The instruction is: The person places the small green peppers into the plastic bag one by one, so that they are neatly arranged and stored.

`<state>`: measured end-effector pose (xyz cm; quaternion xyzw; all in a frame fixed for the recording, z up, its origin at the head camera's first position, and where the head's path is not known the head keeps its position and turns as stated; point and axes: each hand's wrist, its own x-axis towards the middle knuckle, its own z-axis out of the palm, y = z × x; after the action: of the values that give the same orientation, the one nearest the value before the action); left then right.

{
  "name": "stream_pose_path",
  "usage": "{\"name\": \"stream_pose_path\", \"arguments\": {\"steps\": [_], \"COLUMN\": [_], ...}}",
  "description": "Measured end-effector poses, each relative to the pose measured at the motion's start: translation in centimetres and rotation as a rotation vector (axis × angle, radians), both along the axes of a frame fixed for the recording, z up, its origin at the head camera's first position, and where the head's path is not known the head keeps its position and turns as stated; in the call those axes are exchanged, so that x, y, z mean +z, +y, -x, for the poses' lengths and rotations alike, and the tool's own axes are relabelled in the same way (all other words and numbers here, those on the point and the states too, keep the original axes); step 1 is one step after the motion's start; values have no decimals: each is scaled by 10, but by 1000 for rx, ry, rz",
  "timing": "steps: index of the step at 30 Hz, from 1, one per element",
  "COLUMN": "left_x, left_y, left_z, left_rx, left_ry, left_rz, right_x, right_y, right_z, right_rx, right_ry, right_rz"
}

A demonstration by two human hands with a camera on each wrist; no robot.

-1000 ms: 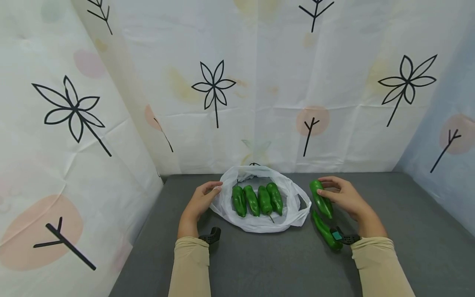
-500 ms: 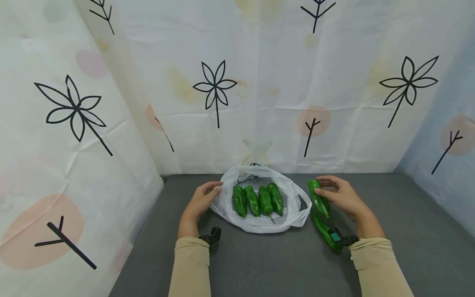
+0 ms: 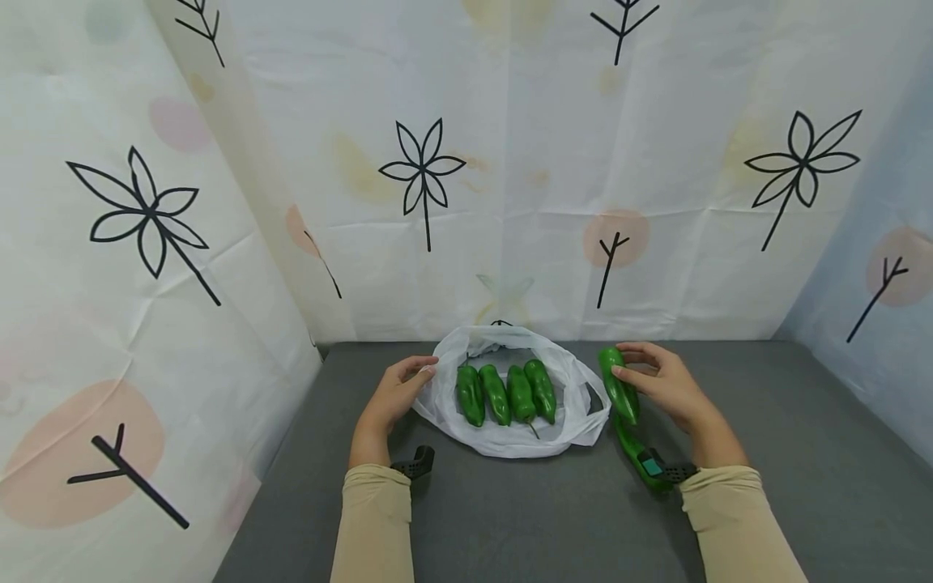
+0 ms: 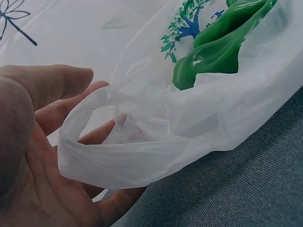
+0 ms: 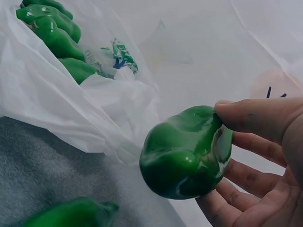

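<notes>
A white plastic bag (image 3: 503, 441) lies spread with its mouth up on the dark table, and several green peppers (image 3: 496, 395) sit side by side inside it. At the bag's left edge is my left hand (image 3: 394, 395); in the left wrist view the bag's handle loop (image 4: 128, 165) rests against its fingers, while the thumb stays apart from the plastic. My right hand (image 3: 674, 393) pinches a long green pepper (image 3: 615, 385) between thumb and fingers, just right of the bag. Another green pepper (image 3: 628, 441) lies below it on the table, partly hidden by the wrist strap.
The grey table (image 3: 525, 518) runs back to a white patterned cloth wall (image 3: 510, 267). More cloth stands at the left (image 3: 146, 340) and right sides. Black wrist straps (image 3: 415, 463) sit on both forearms, over beige sleeves.
My right hand has moved slightly left with its pepper, closer to the bag's right handle. The left hand and the peppers in the bag stay in place.
</notes>
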<state>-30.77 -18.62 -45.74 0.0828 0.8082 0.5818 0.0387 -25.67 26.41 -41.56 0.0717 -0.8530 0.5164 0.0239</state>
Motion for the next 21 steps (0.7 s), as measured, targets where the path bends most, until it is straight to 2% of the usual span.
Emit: {"name": "stream_pose_path", "arguments": {"steps": [21], "left_x": [0], "left_y": [0], "left_z": [0], "left_rx": [2], "left_ry": [6], "left_rz": [9], "right_x": [-4], "right_y": [-21], "right_z": [3], "right_rx": [-5], "right_ry": [34], "right_rz": [45]}}
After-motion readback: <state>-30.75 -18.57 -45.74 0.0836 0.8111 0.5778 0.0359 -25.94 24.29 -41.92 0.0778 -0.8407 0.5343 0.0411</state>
